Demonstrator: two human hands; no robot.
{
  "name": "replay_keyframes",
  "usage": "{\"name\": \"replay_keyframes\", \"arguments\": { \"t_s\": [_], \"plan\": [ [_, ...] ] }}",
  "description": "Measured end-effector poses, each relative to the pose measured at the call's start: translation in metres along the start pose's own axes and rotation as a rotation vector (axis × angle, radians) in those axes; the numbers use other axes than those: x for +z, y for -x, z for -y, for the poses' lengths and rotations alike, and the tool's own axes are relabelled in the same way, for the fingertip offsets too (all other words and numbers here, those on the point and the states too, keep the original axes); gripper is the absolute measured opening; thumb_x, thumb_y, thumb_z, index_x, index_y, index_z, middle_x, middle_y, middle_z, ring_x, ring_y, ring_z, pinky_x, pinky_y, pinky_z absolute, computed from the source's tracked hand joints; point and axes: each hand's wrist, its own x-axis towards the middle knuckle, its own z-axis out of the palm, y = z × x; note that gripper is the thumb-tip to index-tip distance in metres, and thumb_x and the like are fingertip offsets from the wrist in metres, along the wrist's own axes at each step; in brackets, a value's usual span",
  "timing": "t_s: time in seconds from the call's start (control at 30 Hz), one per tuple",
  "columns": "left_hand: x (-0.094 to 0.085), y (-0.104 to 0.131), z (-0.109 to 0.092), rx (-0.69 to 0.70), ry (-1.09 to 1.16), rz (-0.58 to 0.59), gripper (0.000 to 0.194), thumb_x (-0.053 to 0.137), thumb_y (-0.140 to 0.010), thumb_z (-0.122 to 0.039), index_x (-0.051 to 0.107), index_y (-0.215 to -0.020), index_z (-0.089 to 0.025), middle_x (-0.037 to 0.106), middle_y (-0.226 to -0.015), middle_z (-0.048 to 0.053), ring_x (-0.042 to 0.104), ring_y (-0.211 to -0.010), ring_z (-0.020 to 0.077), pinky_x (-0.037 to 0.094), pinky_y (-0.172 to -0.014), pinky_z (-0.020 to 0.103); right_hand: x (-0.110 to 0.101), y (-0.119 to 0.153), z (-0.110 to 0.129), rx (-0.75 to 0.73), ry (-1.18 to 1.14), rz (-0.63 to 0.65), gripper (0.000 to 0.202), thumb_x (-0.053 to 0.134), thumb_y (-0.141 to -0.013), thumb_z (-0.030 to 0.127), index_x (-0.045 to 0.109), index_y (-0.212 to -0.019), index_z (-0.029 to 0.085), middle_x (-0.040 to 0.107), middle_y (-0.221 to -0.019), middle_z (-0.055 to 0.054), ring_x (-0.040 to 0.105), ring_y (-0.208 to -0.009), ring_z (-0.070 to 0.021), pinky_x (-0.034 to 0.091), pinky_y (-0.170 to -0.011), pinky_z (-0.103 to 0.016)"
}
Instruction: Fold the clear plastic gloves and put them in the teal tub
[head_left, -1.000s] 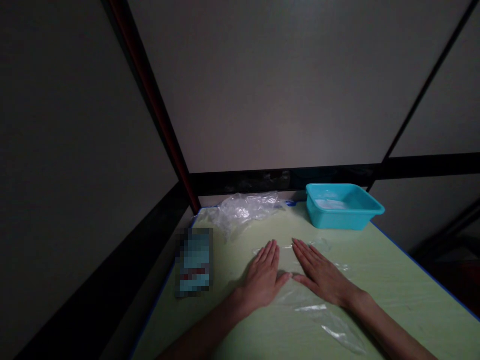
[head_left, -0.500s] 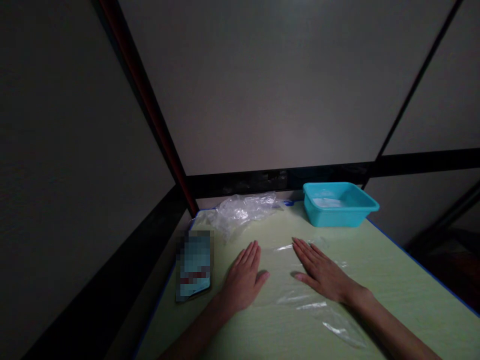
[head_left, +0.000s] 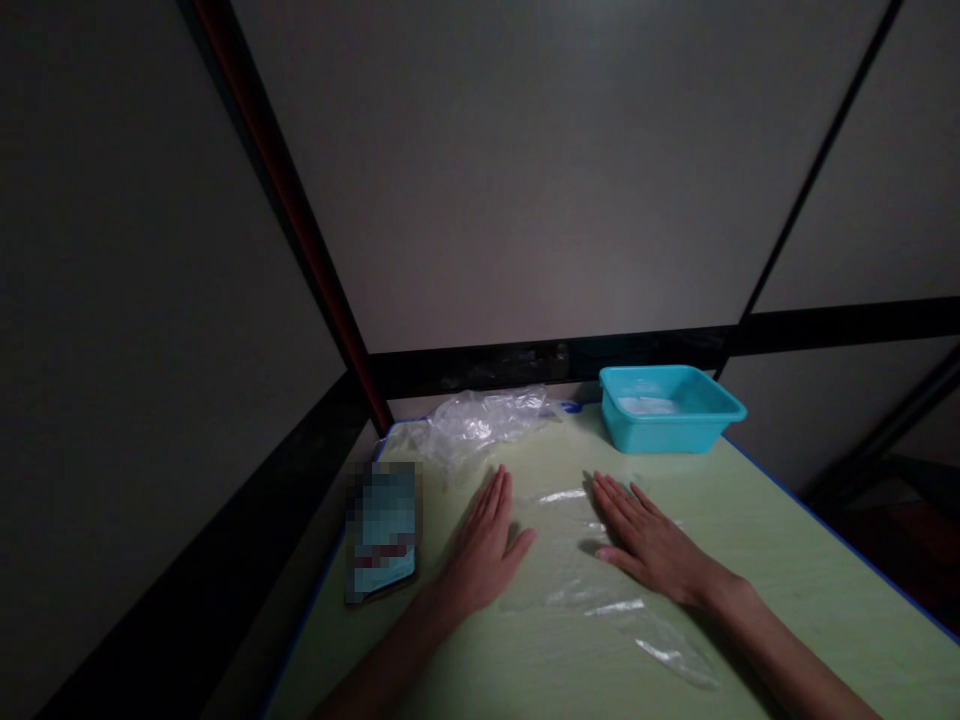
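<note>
A clear plastic bag (head_left: pixel 562 560) lies spread flat on the pale green table (head_left: pixel 810 600), its creases catching the light. At its left edge rests my left hand (head_left: pixel 480 550), fingers stretched out together and thumb apart. My right hand (head_left: pixel 649 545) lies palm down on the bag's right side, fingers extended, thumb pointing inward. Neither hand grips anything. Part of the bag is hidden beneath the right hand, and its see-through edges are hard to trace.
Crumpled clear plastic (head_left: pixel 480 420) sits at the table's back left. A turquoise basin (head_left: pixel 667 432) with something whitish inside stands at the back right. Left of my left hand lies a phone-like flat object (head_left: pixel 384 535), partly pixelated. A wall panel (head_left: pixel 525 200) rises behind the table.
My left hand has shifted slightly left and turned somewhat onto its edge. The right hand has slid a little to the right over the bag. The whole view has moved slightly.
</note>
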Motion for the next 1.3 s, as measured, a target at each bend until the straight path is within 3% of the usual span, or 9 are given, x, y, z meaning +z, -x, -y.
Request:
{"name": "replay_keyframes", "arguments": {
  "t_s": [0.13, 0.23, 0.33, 0.47, 0.8, 1.0, 1.07, 1.17, 1.3],
  "plan": [
    [0.003, -0.02, -0.032, 0.094, 0.008, 0.107, 0.06, 0.036, -0.085, -0.038, 0.019, -0.133, -0.008, 0.014, -0.141, 0.013, 0.01, -0.129, 0.0203, 0.017, -0.105, 0.034, 0.001, 0.0, 0.005, -0.039, -0.001, 0.022, 0.073, 0.031, -0.084, 0.052, -0.003, -0.136, 0.014, 0.013, -0.14, -0.014, 0.012, -0.128, -0.0246, 0.022, -0.101, -0.045],
    [0.018, -0.034, -0.05, 0.146, -0.012, 0.177, 0.059, 0.032, -0.086, -0.039, 0.023, -0.132, -0.004, 0.016, -0.14, 0.015, 0.011, -0.129, 0.0218, 0.016, -0.105, 0.035, 0.003, 0.001, 0.007, -0.051, 0.007, 0.039, 0.073, 0.031, -0.084, 0.052, 0.001, -0.136, 0.011, 0.013, -0.14, -0.016, 0.012, -0.128, -0.0248, 0.023, -0.101, -0.045],
    [0.035, -0.041, -0.055, 0.156, -0.045, 0.178, 0.059, 0.028, -0.087, -0.041, 0.024, -0.131, -0.002, 0.019, -0.139, 0.017, 0.011, -0.129, 0.0227, 0.015, -0.105, 0.036, 0.005, 0.002, 0.006, -0.06, 0.01, 0.04, 0.072, 0.031, -0.084, 0.052, 0.002, -0.136, 0.01, 0.014, -0.139, -0.016, 0.011, -0.128, -0.0248, 0.023, -0.101, -0.045],
    [0.041, -0.04, -0.047, 0.179, -0.144, 0.155, 0.061, 0.021, -0.088, -0.046, 0.023, -0.132, -0.004, 0.018, -0.139, 0.015, 0.009, -0.129, 0.021, 0.014, -0.105, 0.035, 0.008, 0.003, 0.004, -0.058, 0.012, 0.019, 0.072, 0.032, -0.084, 0.052, 0.002, -0.136, 0.011, 0.014, -0.14, -0.015, 0.011, -0.128, -0.0245, 0.023, -0.101, -0.045],
    [0.012, -0.015, 0.009, 0.171, -0.265, 0.135, 0.056, 0.027, -0.088, -0.041, 0.021, -0.132, -0.007, 0.02, -0.139, 0.014, 0.014, -0.128, 0.0201, 0.017, -0.104, 0.034, 0.0, 0.002, 0.007, 0.006, -0.06, 0.11, 0.073, 0.029, -0.084, 0.054, 0.004, -0.137, 0.011, 0.014, -0.14, -0.017, 0.01, -0.128, -0.0246, 0.018, -0.102, -0.046],
    [0.009, -0.014, 0.018, 0.198, -0.108, 0.051, 0.055, 0.037, -0.086, -0.033, 0.02, -0.133, -0.009, 0.016, -0.141, 0.013, 0.01, -0.129, 0.0201, 0.016, -0.105, 0.036, -0.029, 0.0, -0.001, -0.031, -0.337, 0.174, 0.068, 0.033, -0.086, 0.047, 0.002, -0.137, 0.015, 0.007, -0.142, -0.013, 0.006, -0.129, -0.0237, 0.014, -0.103, -0.047],
    [0.006, -0.014, 0.015, 0.224, -0.025, 0.018, 0.053, 0.04, -0.085, -0.029, 0.024, -0.132, -0.011, 0.017, -0.141, 0.012, 0.012, -0.129, 0.0201, 0.017, -0.105, 0.037, -0.048, 0.001, -0.001, -0.058, -0.407, 0.142, 0.065, 0.04, -0.084, 0.045, 0.014, -0.136, 0.018, 0.016, -0.142, -0.011, 0.013, -0.129, -0.0242, 0.016, -0.102, -0.046],
    [-0.001, -0.012, 0.003, 0.267, 0.143, -0.008, 0.04, 0.042, -0.083, -0.02, 0.041, -0.122, -0.015, 0.031, -0.136, 0.008, 0.026, -0.125, 0.0187, 0.024, -0.103, 0.036, -0.077, 0.011, 0.005, -0.129, -0.45, 0.225, 0.035, 0.052, -0.08, 0.038, 0.055, -0.11, 0.021, 0.049, -0.119, -0.009, 0.042, -0.112, -0.0216, 0.035, -0.092, -0.036],
    [-0.005, -0.005, -0.025, 0.305, 0.402, 0.13, 0.031, 0.044, -0.081, -0.013, 0.052, -0.11, -0.019, 0.056, -0.112, 0.004, 0.05, -0.104, 0.0141, 0.038, -0.091, 0.028, -0.094, 0.039, 0.019, -0.137, -0.372, 0.36, 0.011, 0.062, -0.07, 0.021, 0.063, -0.081, 0.02, 0.057, -0.087, -0.004, 0.052, -0.087, -0.0179, 0.039, -0.079, -0.032]
  ]
}}
